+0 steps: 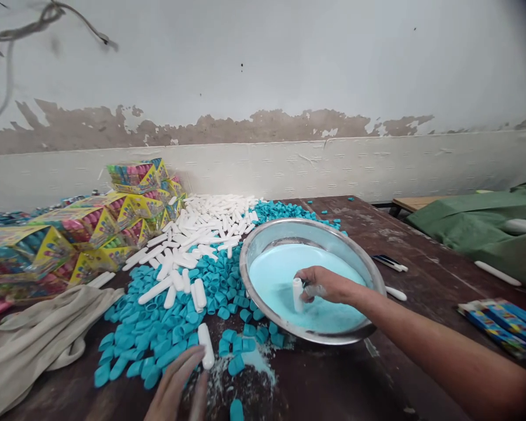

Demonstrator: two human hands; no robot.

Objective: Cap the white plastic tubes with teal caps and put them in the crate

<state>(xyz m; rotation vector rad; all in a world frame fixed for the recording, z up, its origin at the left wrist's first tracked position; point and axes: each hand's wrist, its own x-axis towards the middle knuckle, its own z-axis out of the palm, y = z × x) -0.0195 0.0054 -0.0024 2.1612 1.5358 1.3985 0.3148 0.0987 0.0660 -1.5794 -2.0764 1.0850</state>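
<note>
My right hand reaches into a steel bowl filled with pale blue powder and holds a white plastic tube upright in the powder. My left hand lies at the bottom edge with its fingers apart, its fingertips touching a white tube that lies on the table. Around that tube spreads a heap of blue caps. Behind them is a heap of white tubes.
Colourful wrapped packs are stacked at the left, with a beige cloth in front. A green cloth and more packs sit at the right. Blue powder is spilled on the dark wooden table. A wall stands behind.
</note>
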